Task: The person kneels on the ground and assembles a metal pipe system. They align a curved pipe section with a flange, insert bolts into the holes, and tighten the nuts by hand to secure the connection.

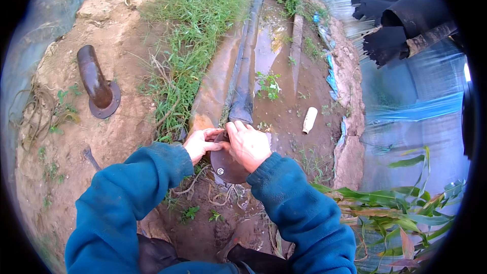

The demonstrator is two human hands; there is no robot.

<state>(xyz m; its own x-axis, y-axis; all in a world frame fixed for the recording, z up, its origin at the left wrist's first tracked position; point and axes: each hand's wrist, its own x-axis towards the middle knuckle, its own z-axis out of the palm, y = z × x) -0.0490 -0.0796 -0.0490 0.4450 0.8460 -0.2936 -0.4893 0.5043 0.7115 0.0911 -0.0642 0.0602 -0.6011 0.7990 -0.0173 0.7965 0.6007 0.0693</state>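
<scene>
A round, dark brown metal flange [230,165] lies at the near end of a long dark hose [242,102], just ahead of my feet. A shiny bolt with a nut [220,171] shows at its lower left edge. My left hand [202,143] is closed at the upper left rim, thumb and fingers pinched together; what they hold is too hidden to name. Over the flange's upper right side, my right hand [247,147] is closed with its fingers curled down around the rim. The fingertips of both hands nearly meet, covering the joint between hose and flange.
On the dirt at left lie a rusty bent pipe with a flange [103,94] and a small metal tool [91,158]. A pale bottle-shaped object [309,120] lies on muddy ground at right. Grass [195,35] borders the hose; plastic sheeting [406,96] and corn leaves [395,208] stand at right.
</scene>
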